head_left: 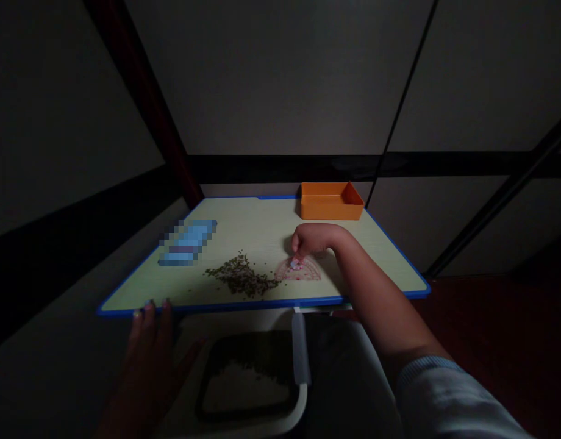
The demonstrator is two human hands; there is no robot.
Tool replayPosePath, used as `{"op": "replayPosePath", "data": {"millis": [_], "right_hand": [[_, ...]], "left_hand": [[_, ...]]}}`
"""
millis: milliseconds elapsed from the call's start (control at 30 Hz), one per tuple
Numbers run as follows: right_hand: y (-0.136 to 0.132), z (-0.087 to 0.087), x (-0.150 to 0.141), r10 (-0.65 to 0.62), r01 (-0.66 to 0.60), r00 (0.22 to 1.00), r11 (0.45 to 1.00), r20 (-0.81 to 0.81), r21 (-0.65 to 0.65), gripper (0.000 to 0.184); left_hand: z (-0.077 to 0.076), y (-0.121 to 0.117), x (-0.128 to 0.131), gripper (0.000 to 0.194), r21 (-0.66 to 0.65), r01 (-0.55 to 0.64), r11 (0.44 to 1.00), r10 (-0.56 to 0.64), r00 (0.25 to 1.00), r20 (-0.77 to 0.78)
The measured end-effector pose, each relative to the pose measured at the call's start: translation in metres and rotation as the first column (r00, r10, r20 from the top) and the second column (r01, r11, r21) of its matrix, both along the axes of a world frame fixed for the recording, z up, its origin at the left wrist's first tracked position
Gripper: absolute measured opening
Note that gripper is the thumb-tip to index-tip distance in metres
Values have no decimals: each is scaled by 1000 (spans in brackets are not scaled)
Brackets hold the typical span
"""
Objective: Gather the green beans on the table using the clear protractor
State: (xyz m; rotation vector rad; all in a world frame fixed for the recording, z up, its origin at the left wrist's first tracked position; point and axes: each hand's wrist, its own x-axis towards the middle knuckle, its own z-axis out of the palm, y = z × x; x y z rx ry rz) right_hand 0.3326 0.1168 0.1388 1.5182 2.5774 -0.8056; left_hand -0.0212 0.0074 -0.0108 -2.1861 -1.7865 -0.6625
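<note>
My right hand (316, 239) is closed, fingertips pinched down on a pink half-round protractor (310, 272) that lies on the small table. A little pink and white piece (296, 264) shows at the fingertips; whether it belongs to the protractor I cannot tell. Just left of the protractor a loose heap of small dark grains (244, 277) is spread, with some grains near its edge. My left hand (150, 360) is in shadow, fingers apart, the tips at the table's front left edge. Beside it, below the table edge, a clip-sided container (300, 399) holds more dark grains.
The pale table top (257, 222) has a blue rim. An orange open tray (330, 211) stands at its back right corner. A blurred blue flat object (189, 242) lies at the left. Behind the table rises a dark panelled wall (280, 79).
</note>
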Motion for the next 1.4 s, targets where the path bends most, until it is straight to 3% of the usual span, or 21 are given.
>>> {"op": "replayPosePath", "data": {"millis": [267,733,967,1200,1400], "right_hand": [[-2,3,-1,70,-69,997,997,37,-29,28],[-5,1,-8,168,-163,985,981,42,-107,33],[-3,-3,-14,255,-247,966,959,39,-141,22],[0,-7,-10,269,-278,961,936,-70,-216,26],[0,0,0,212,-221,974,966,-76,-136,23]], "left_hand": [[0,0,14,85,92,-14,996,14,1000,-3],[7,-2,19,86,-27,-62,998,63,998,7],[9,-4,19,86,-66,-80,995,82,996,29],[12,-5,20,86,-88,-78,993,81,996,32],[10,-5,19,84,-45,-66,997,66,998,17]]}}
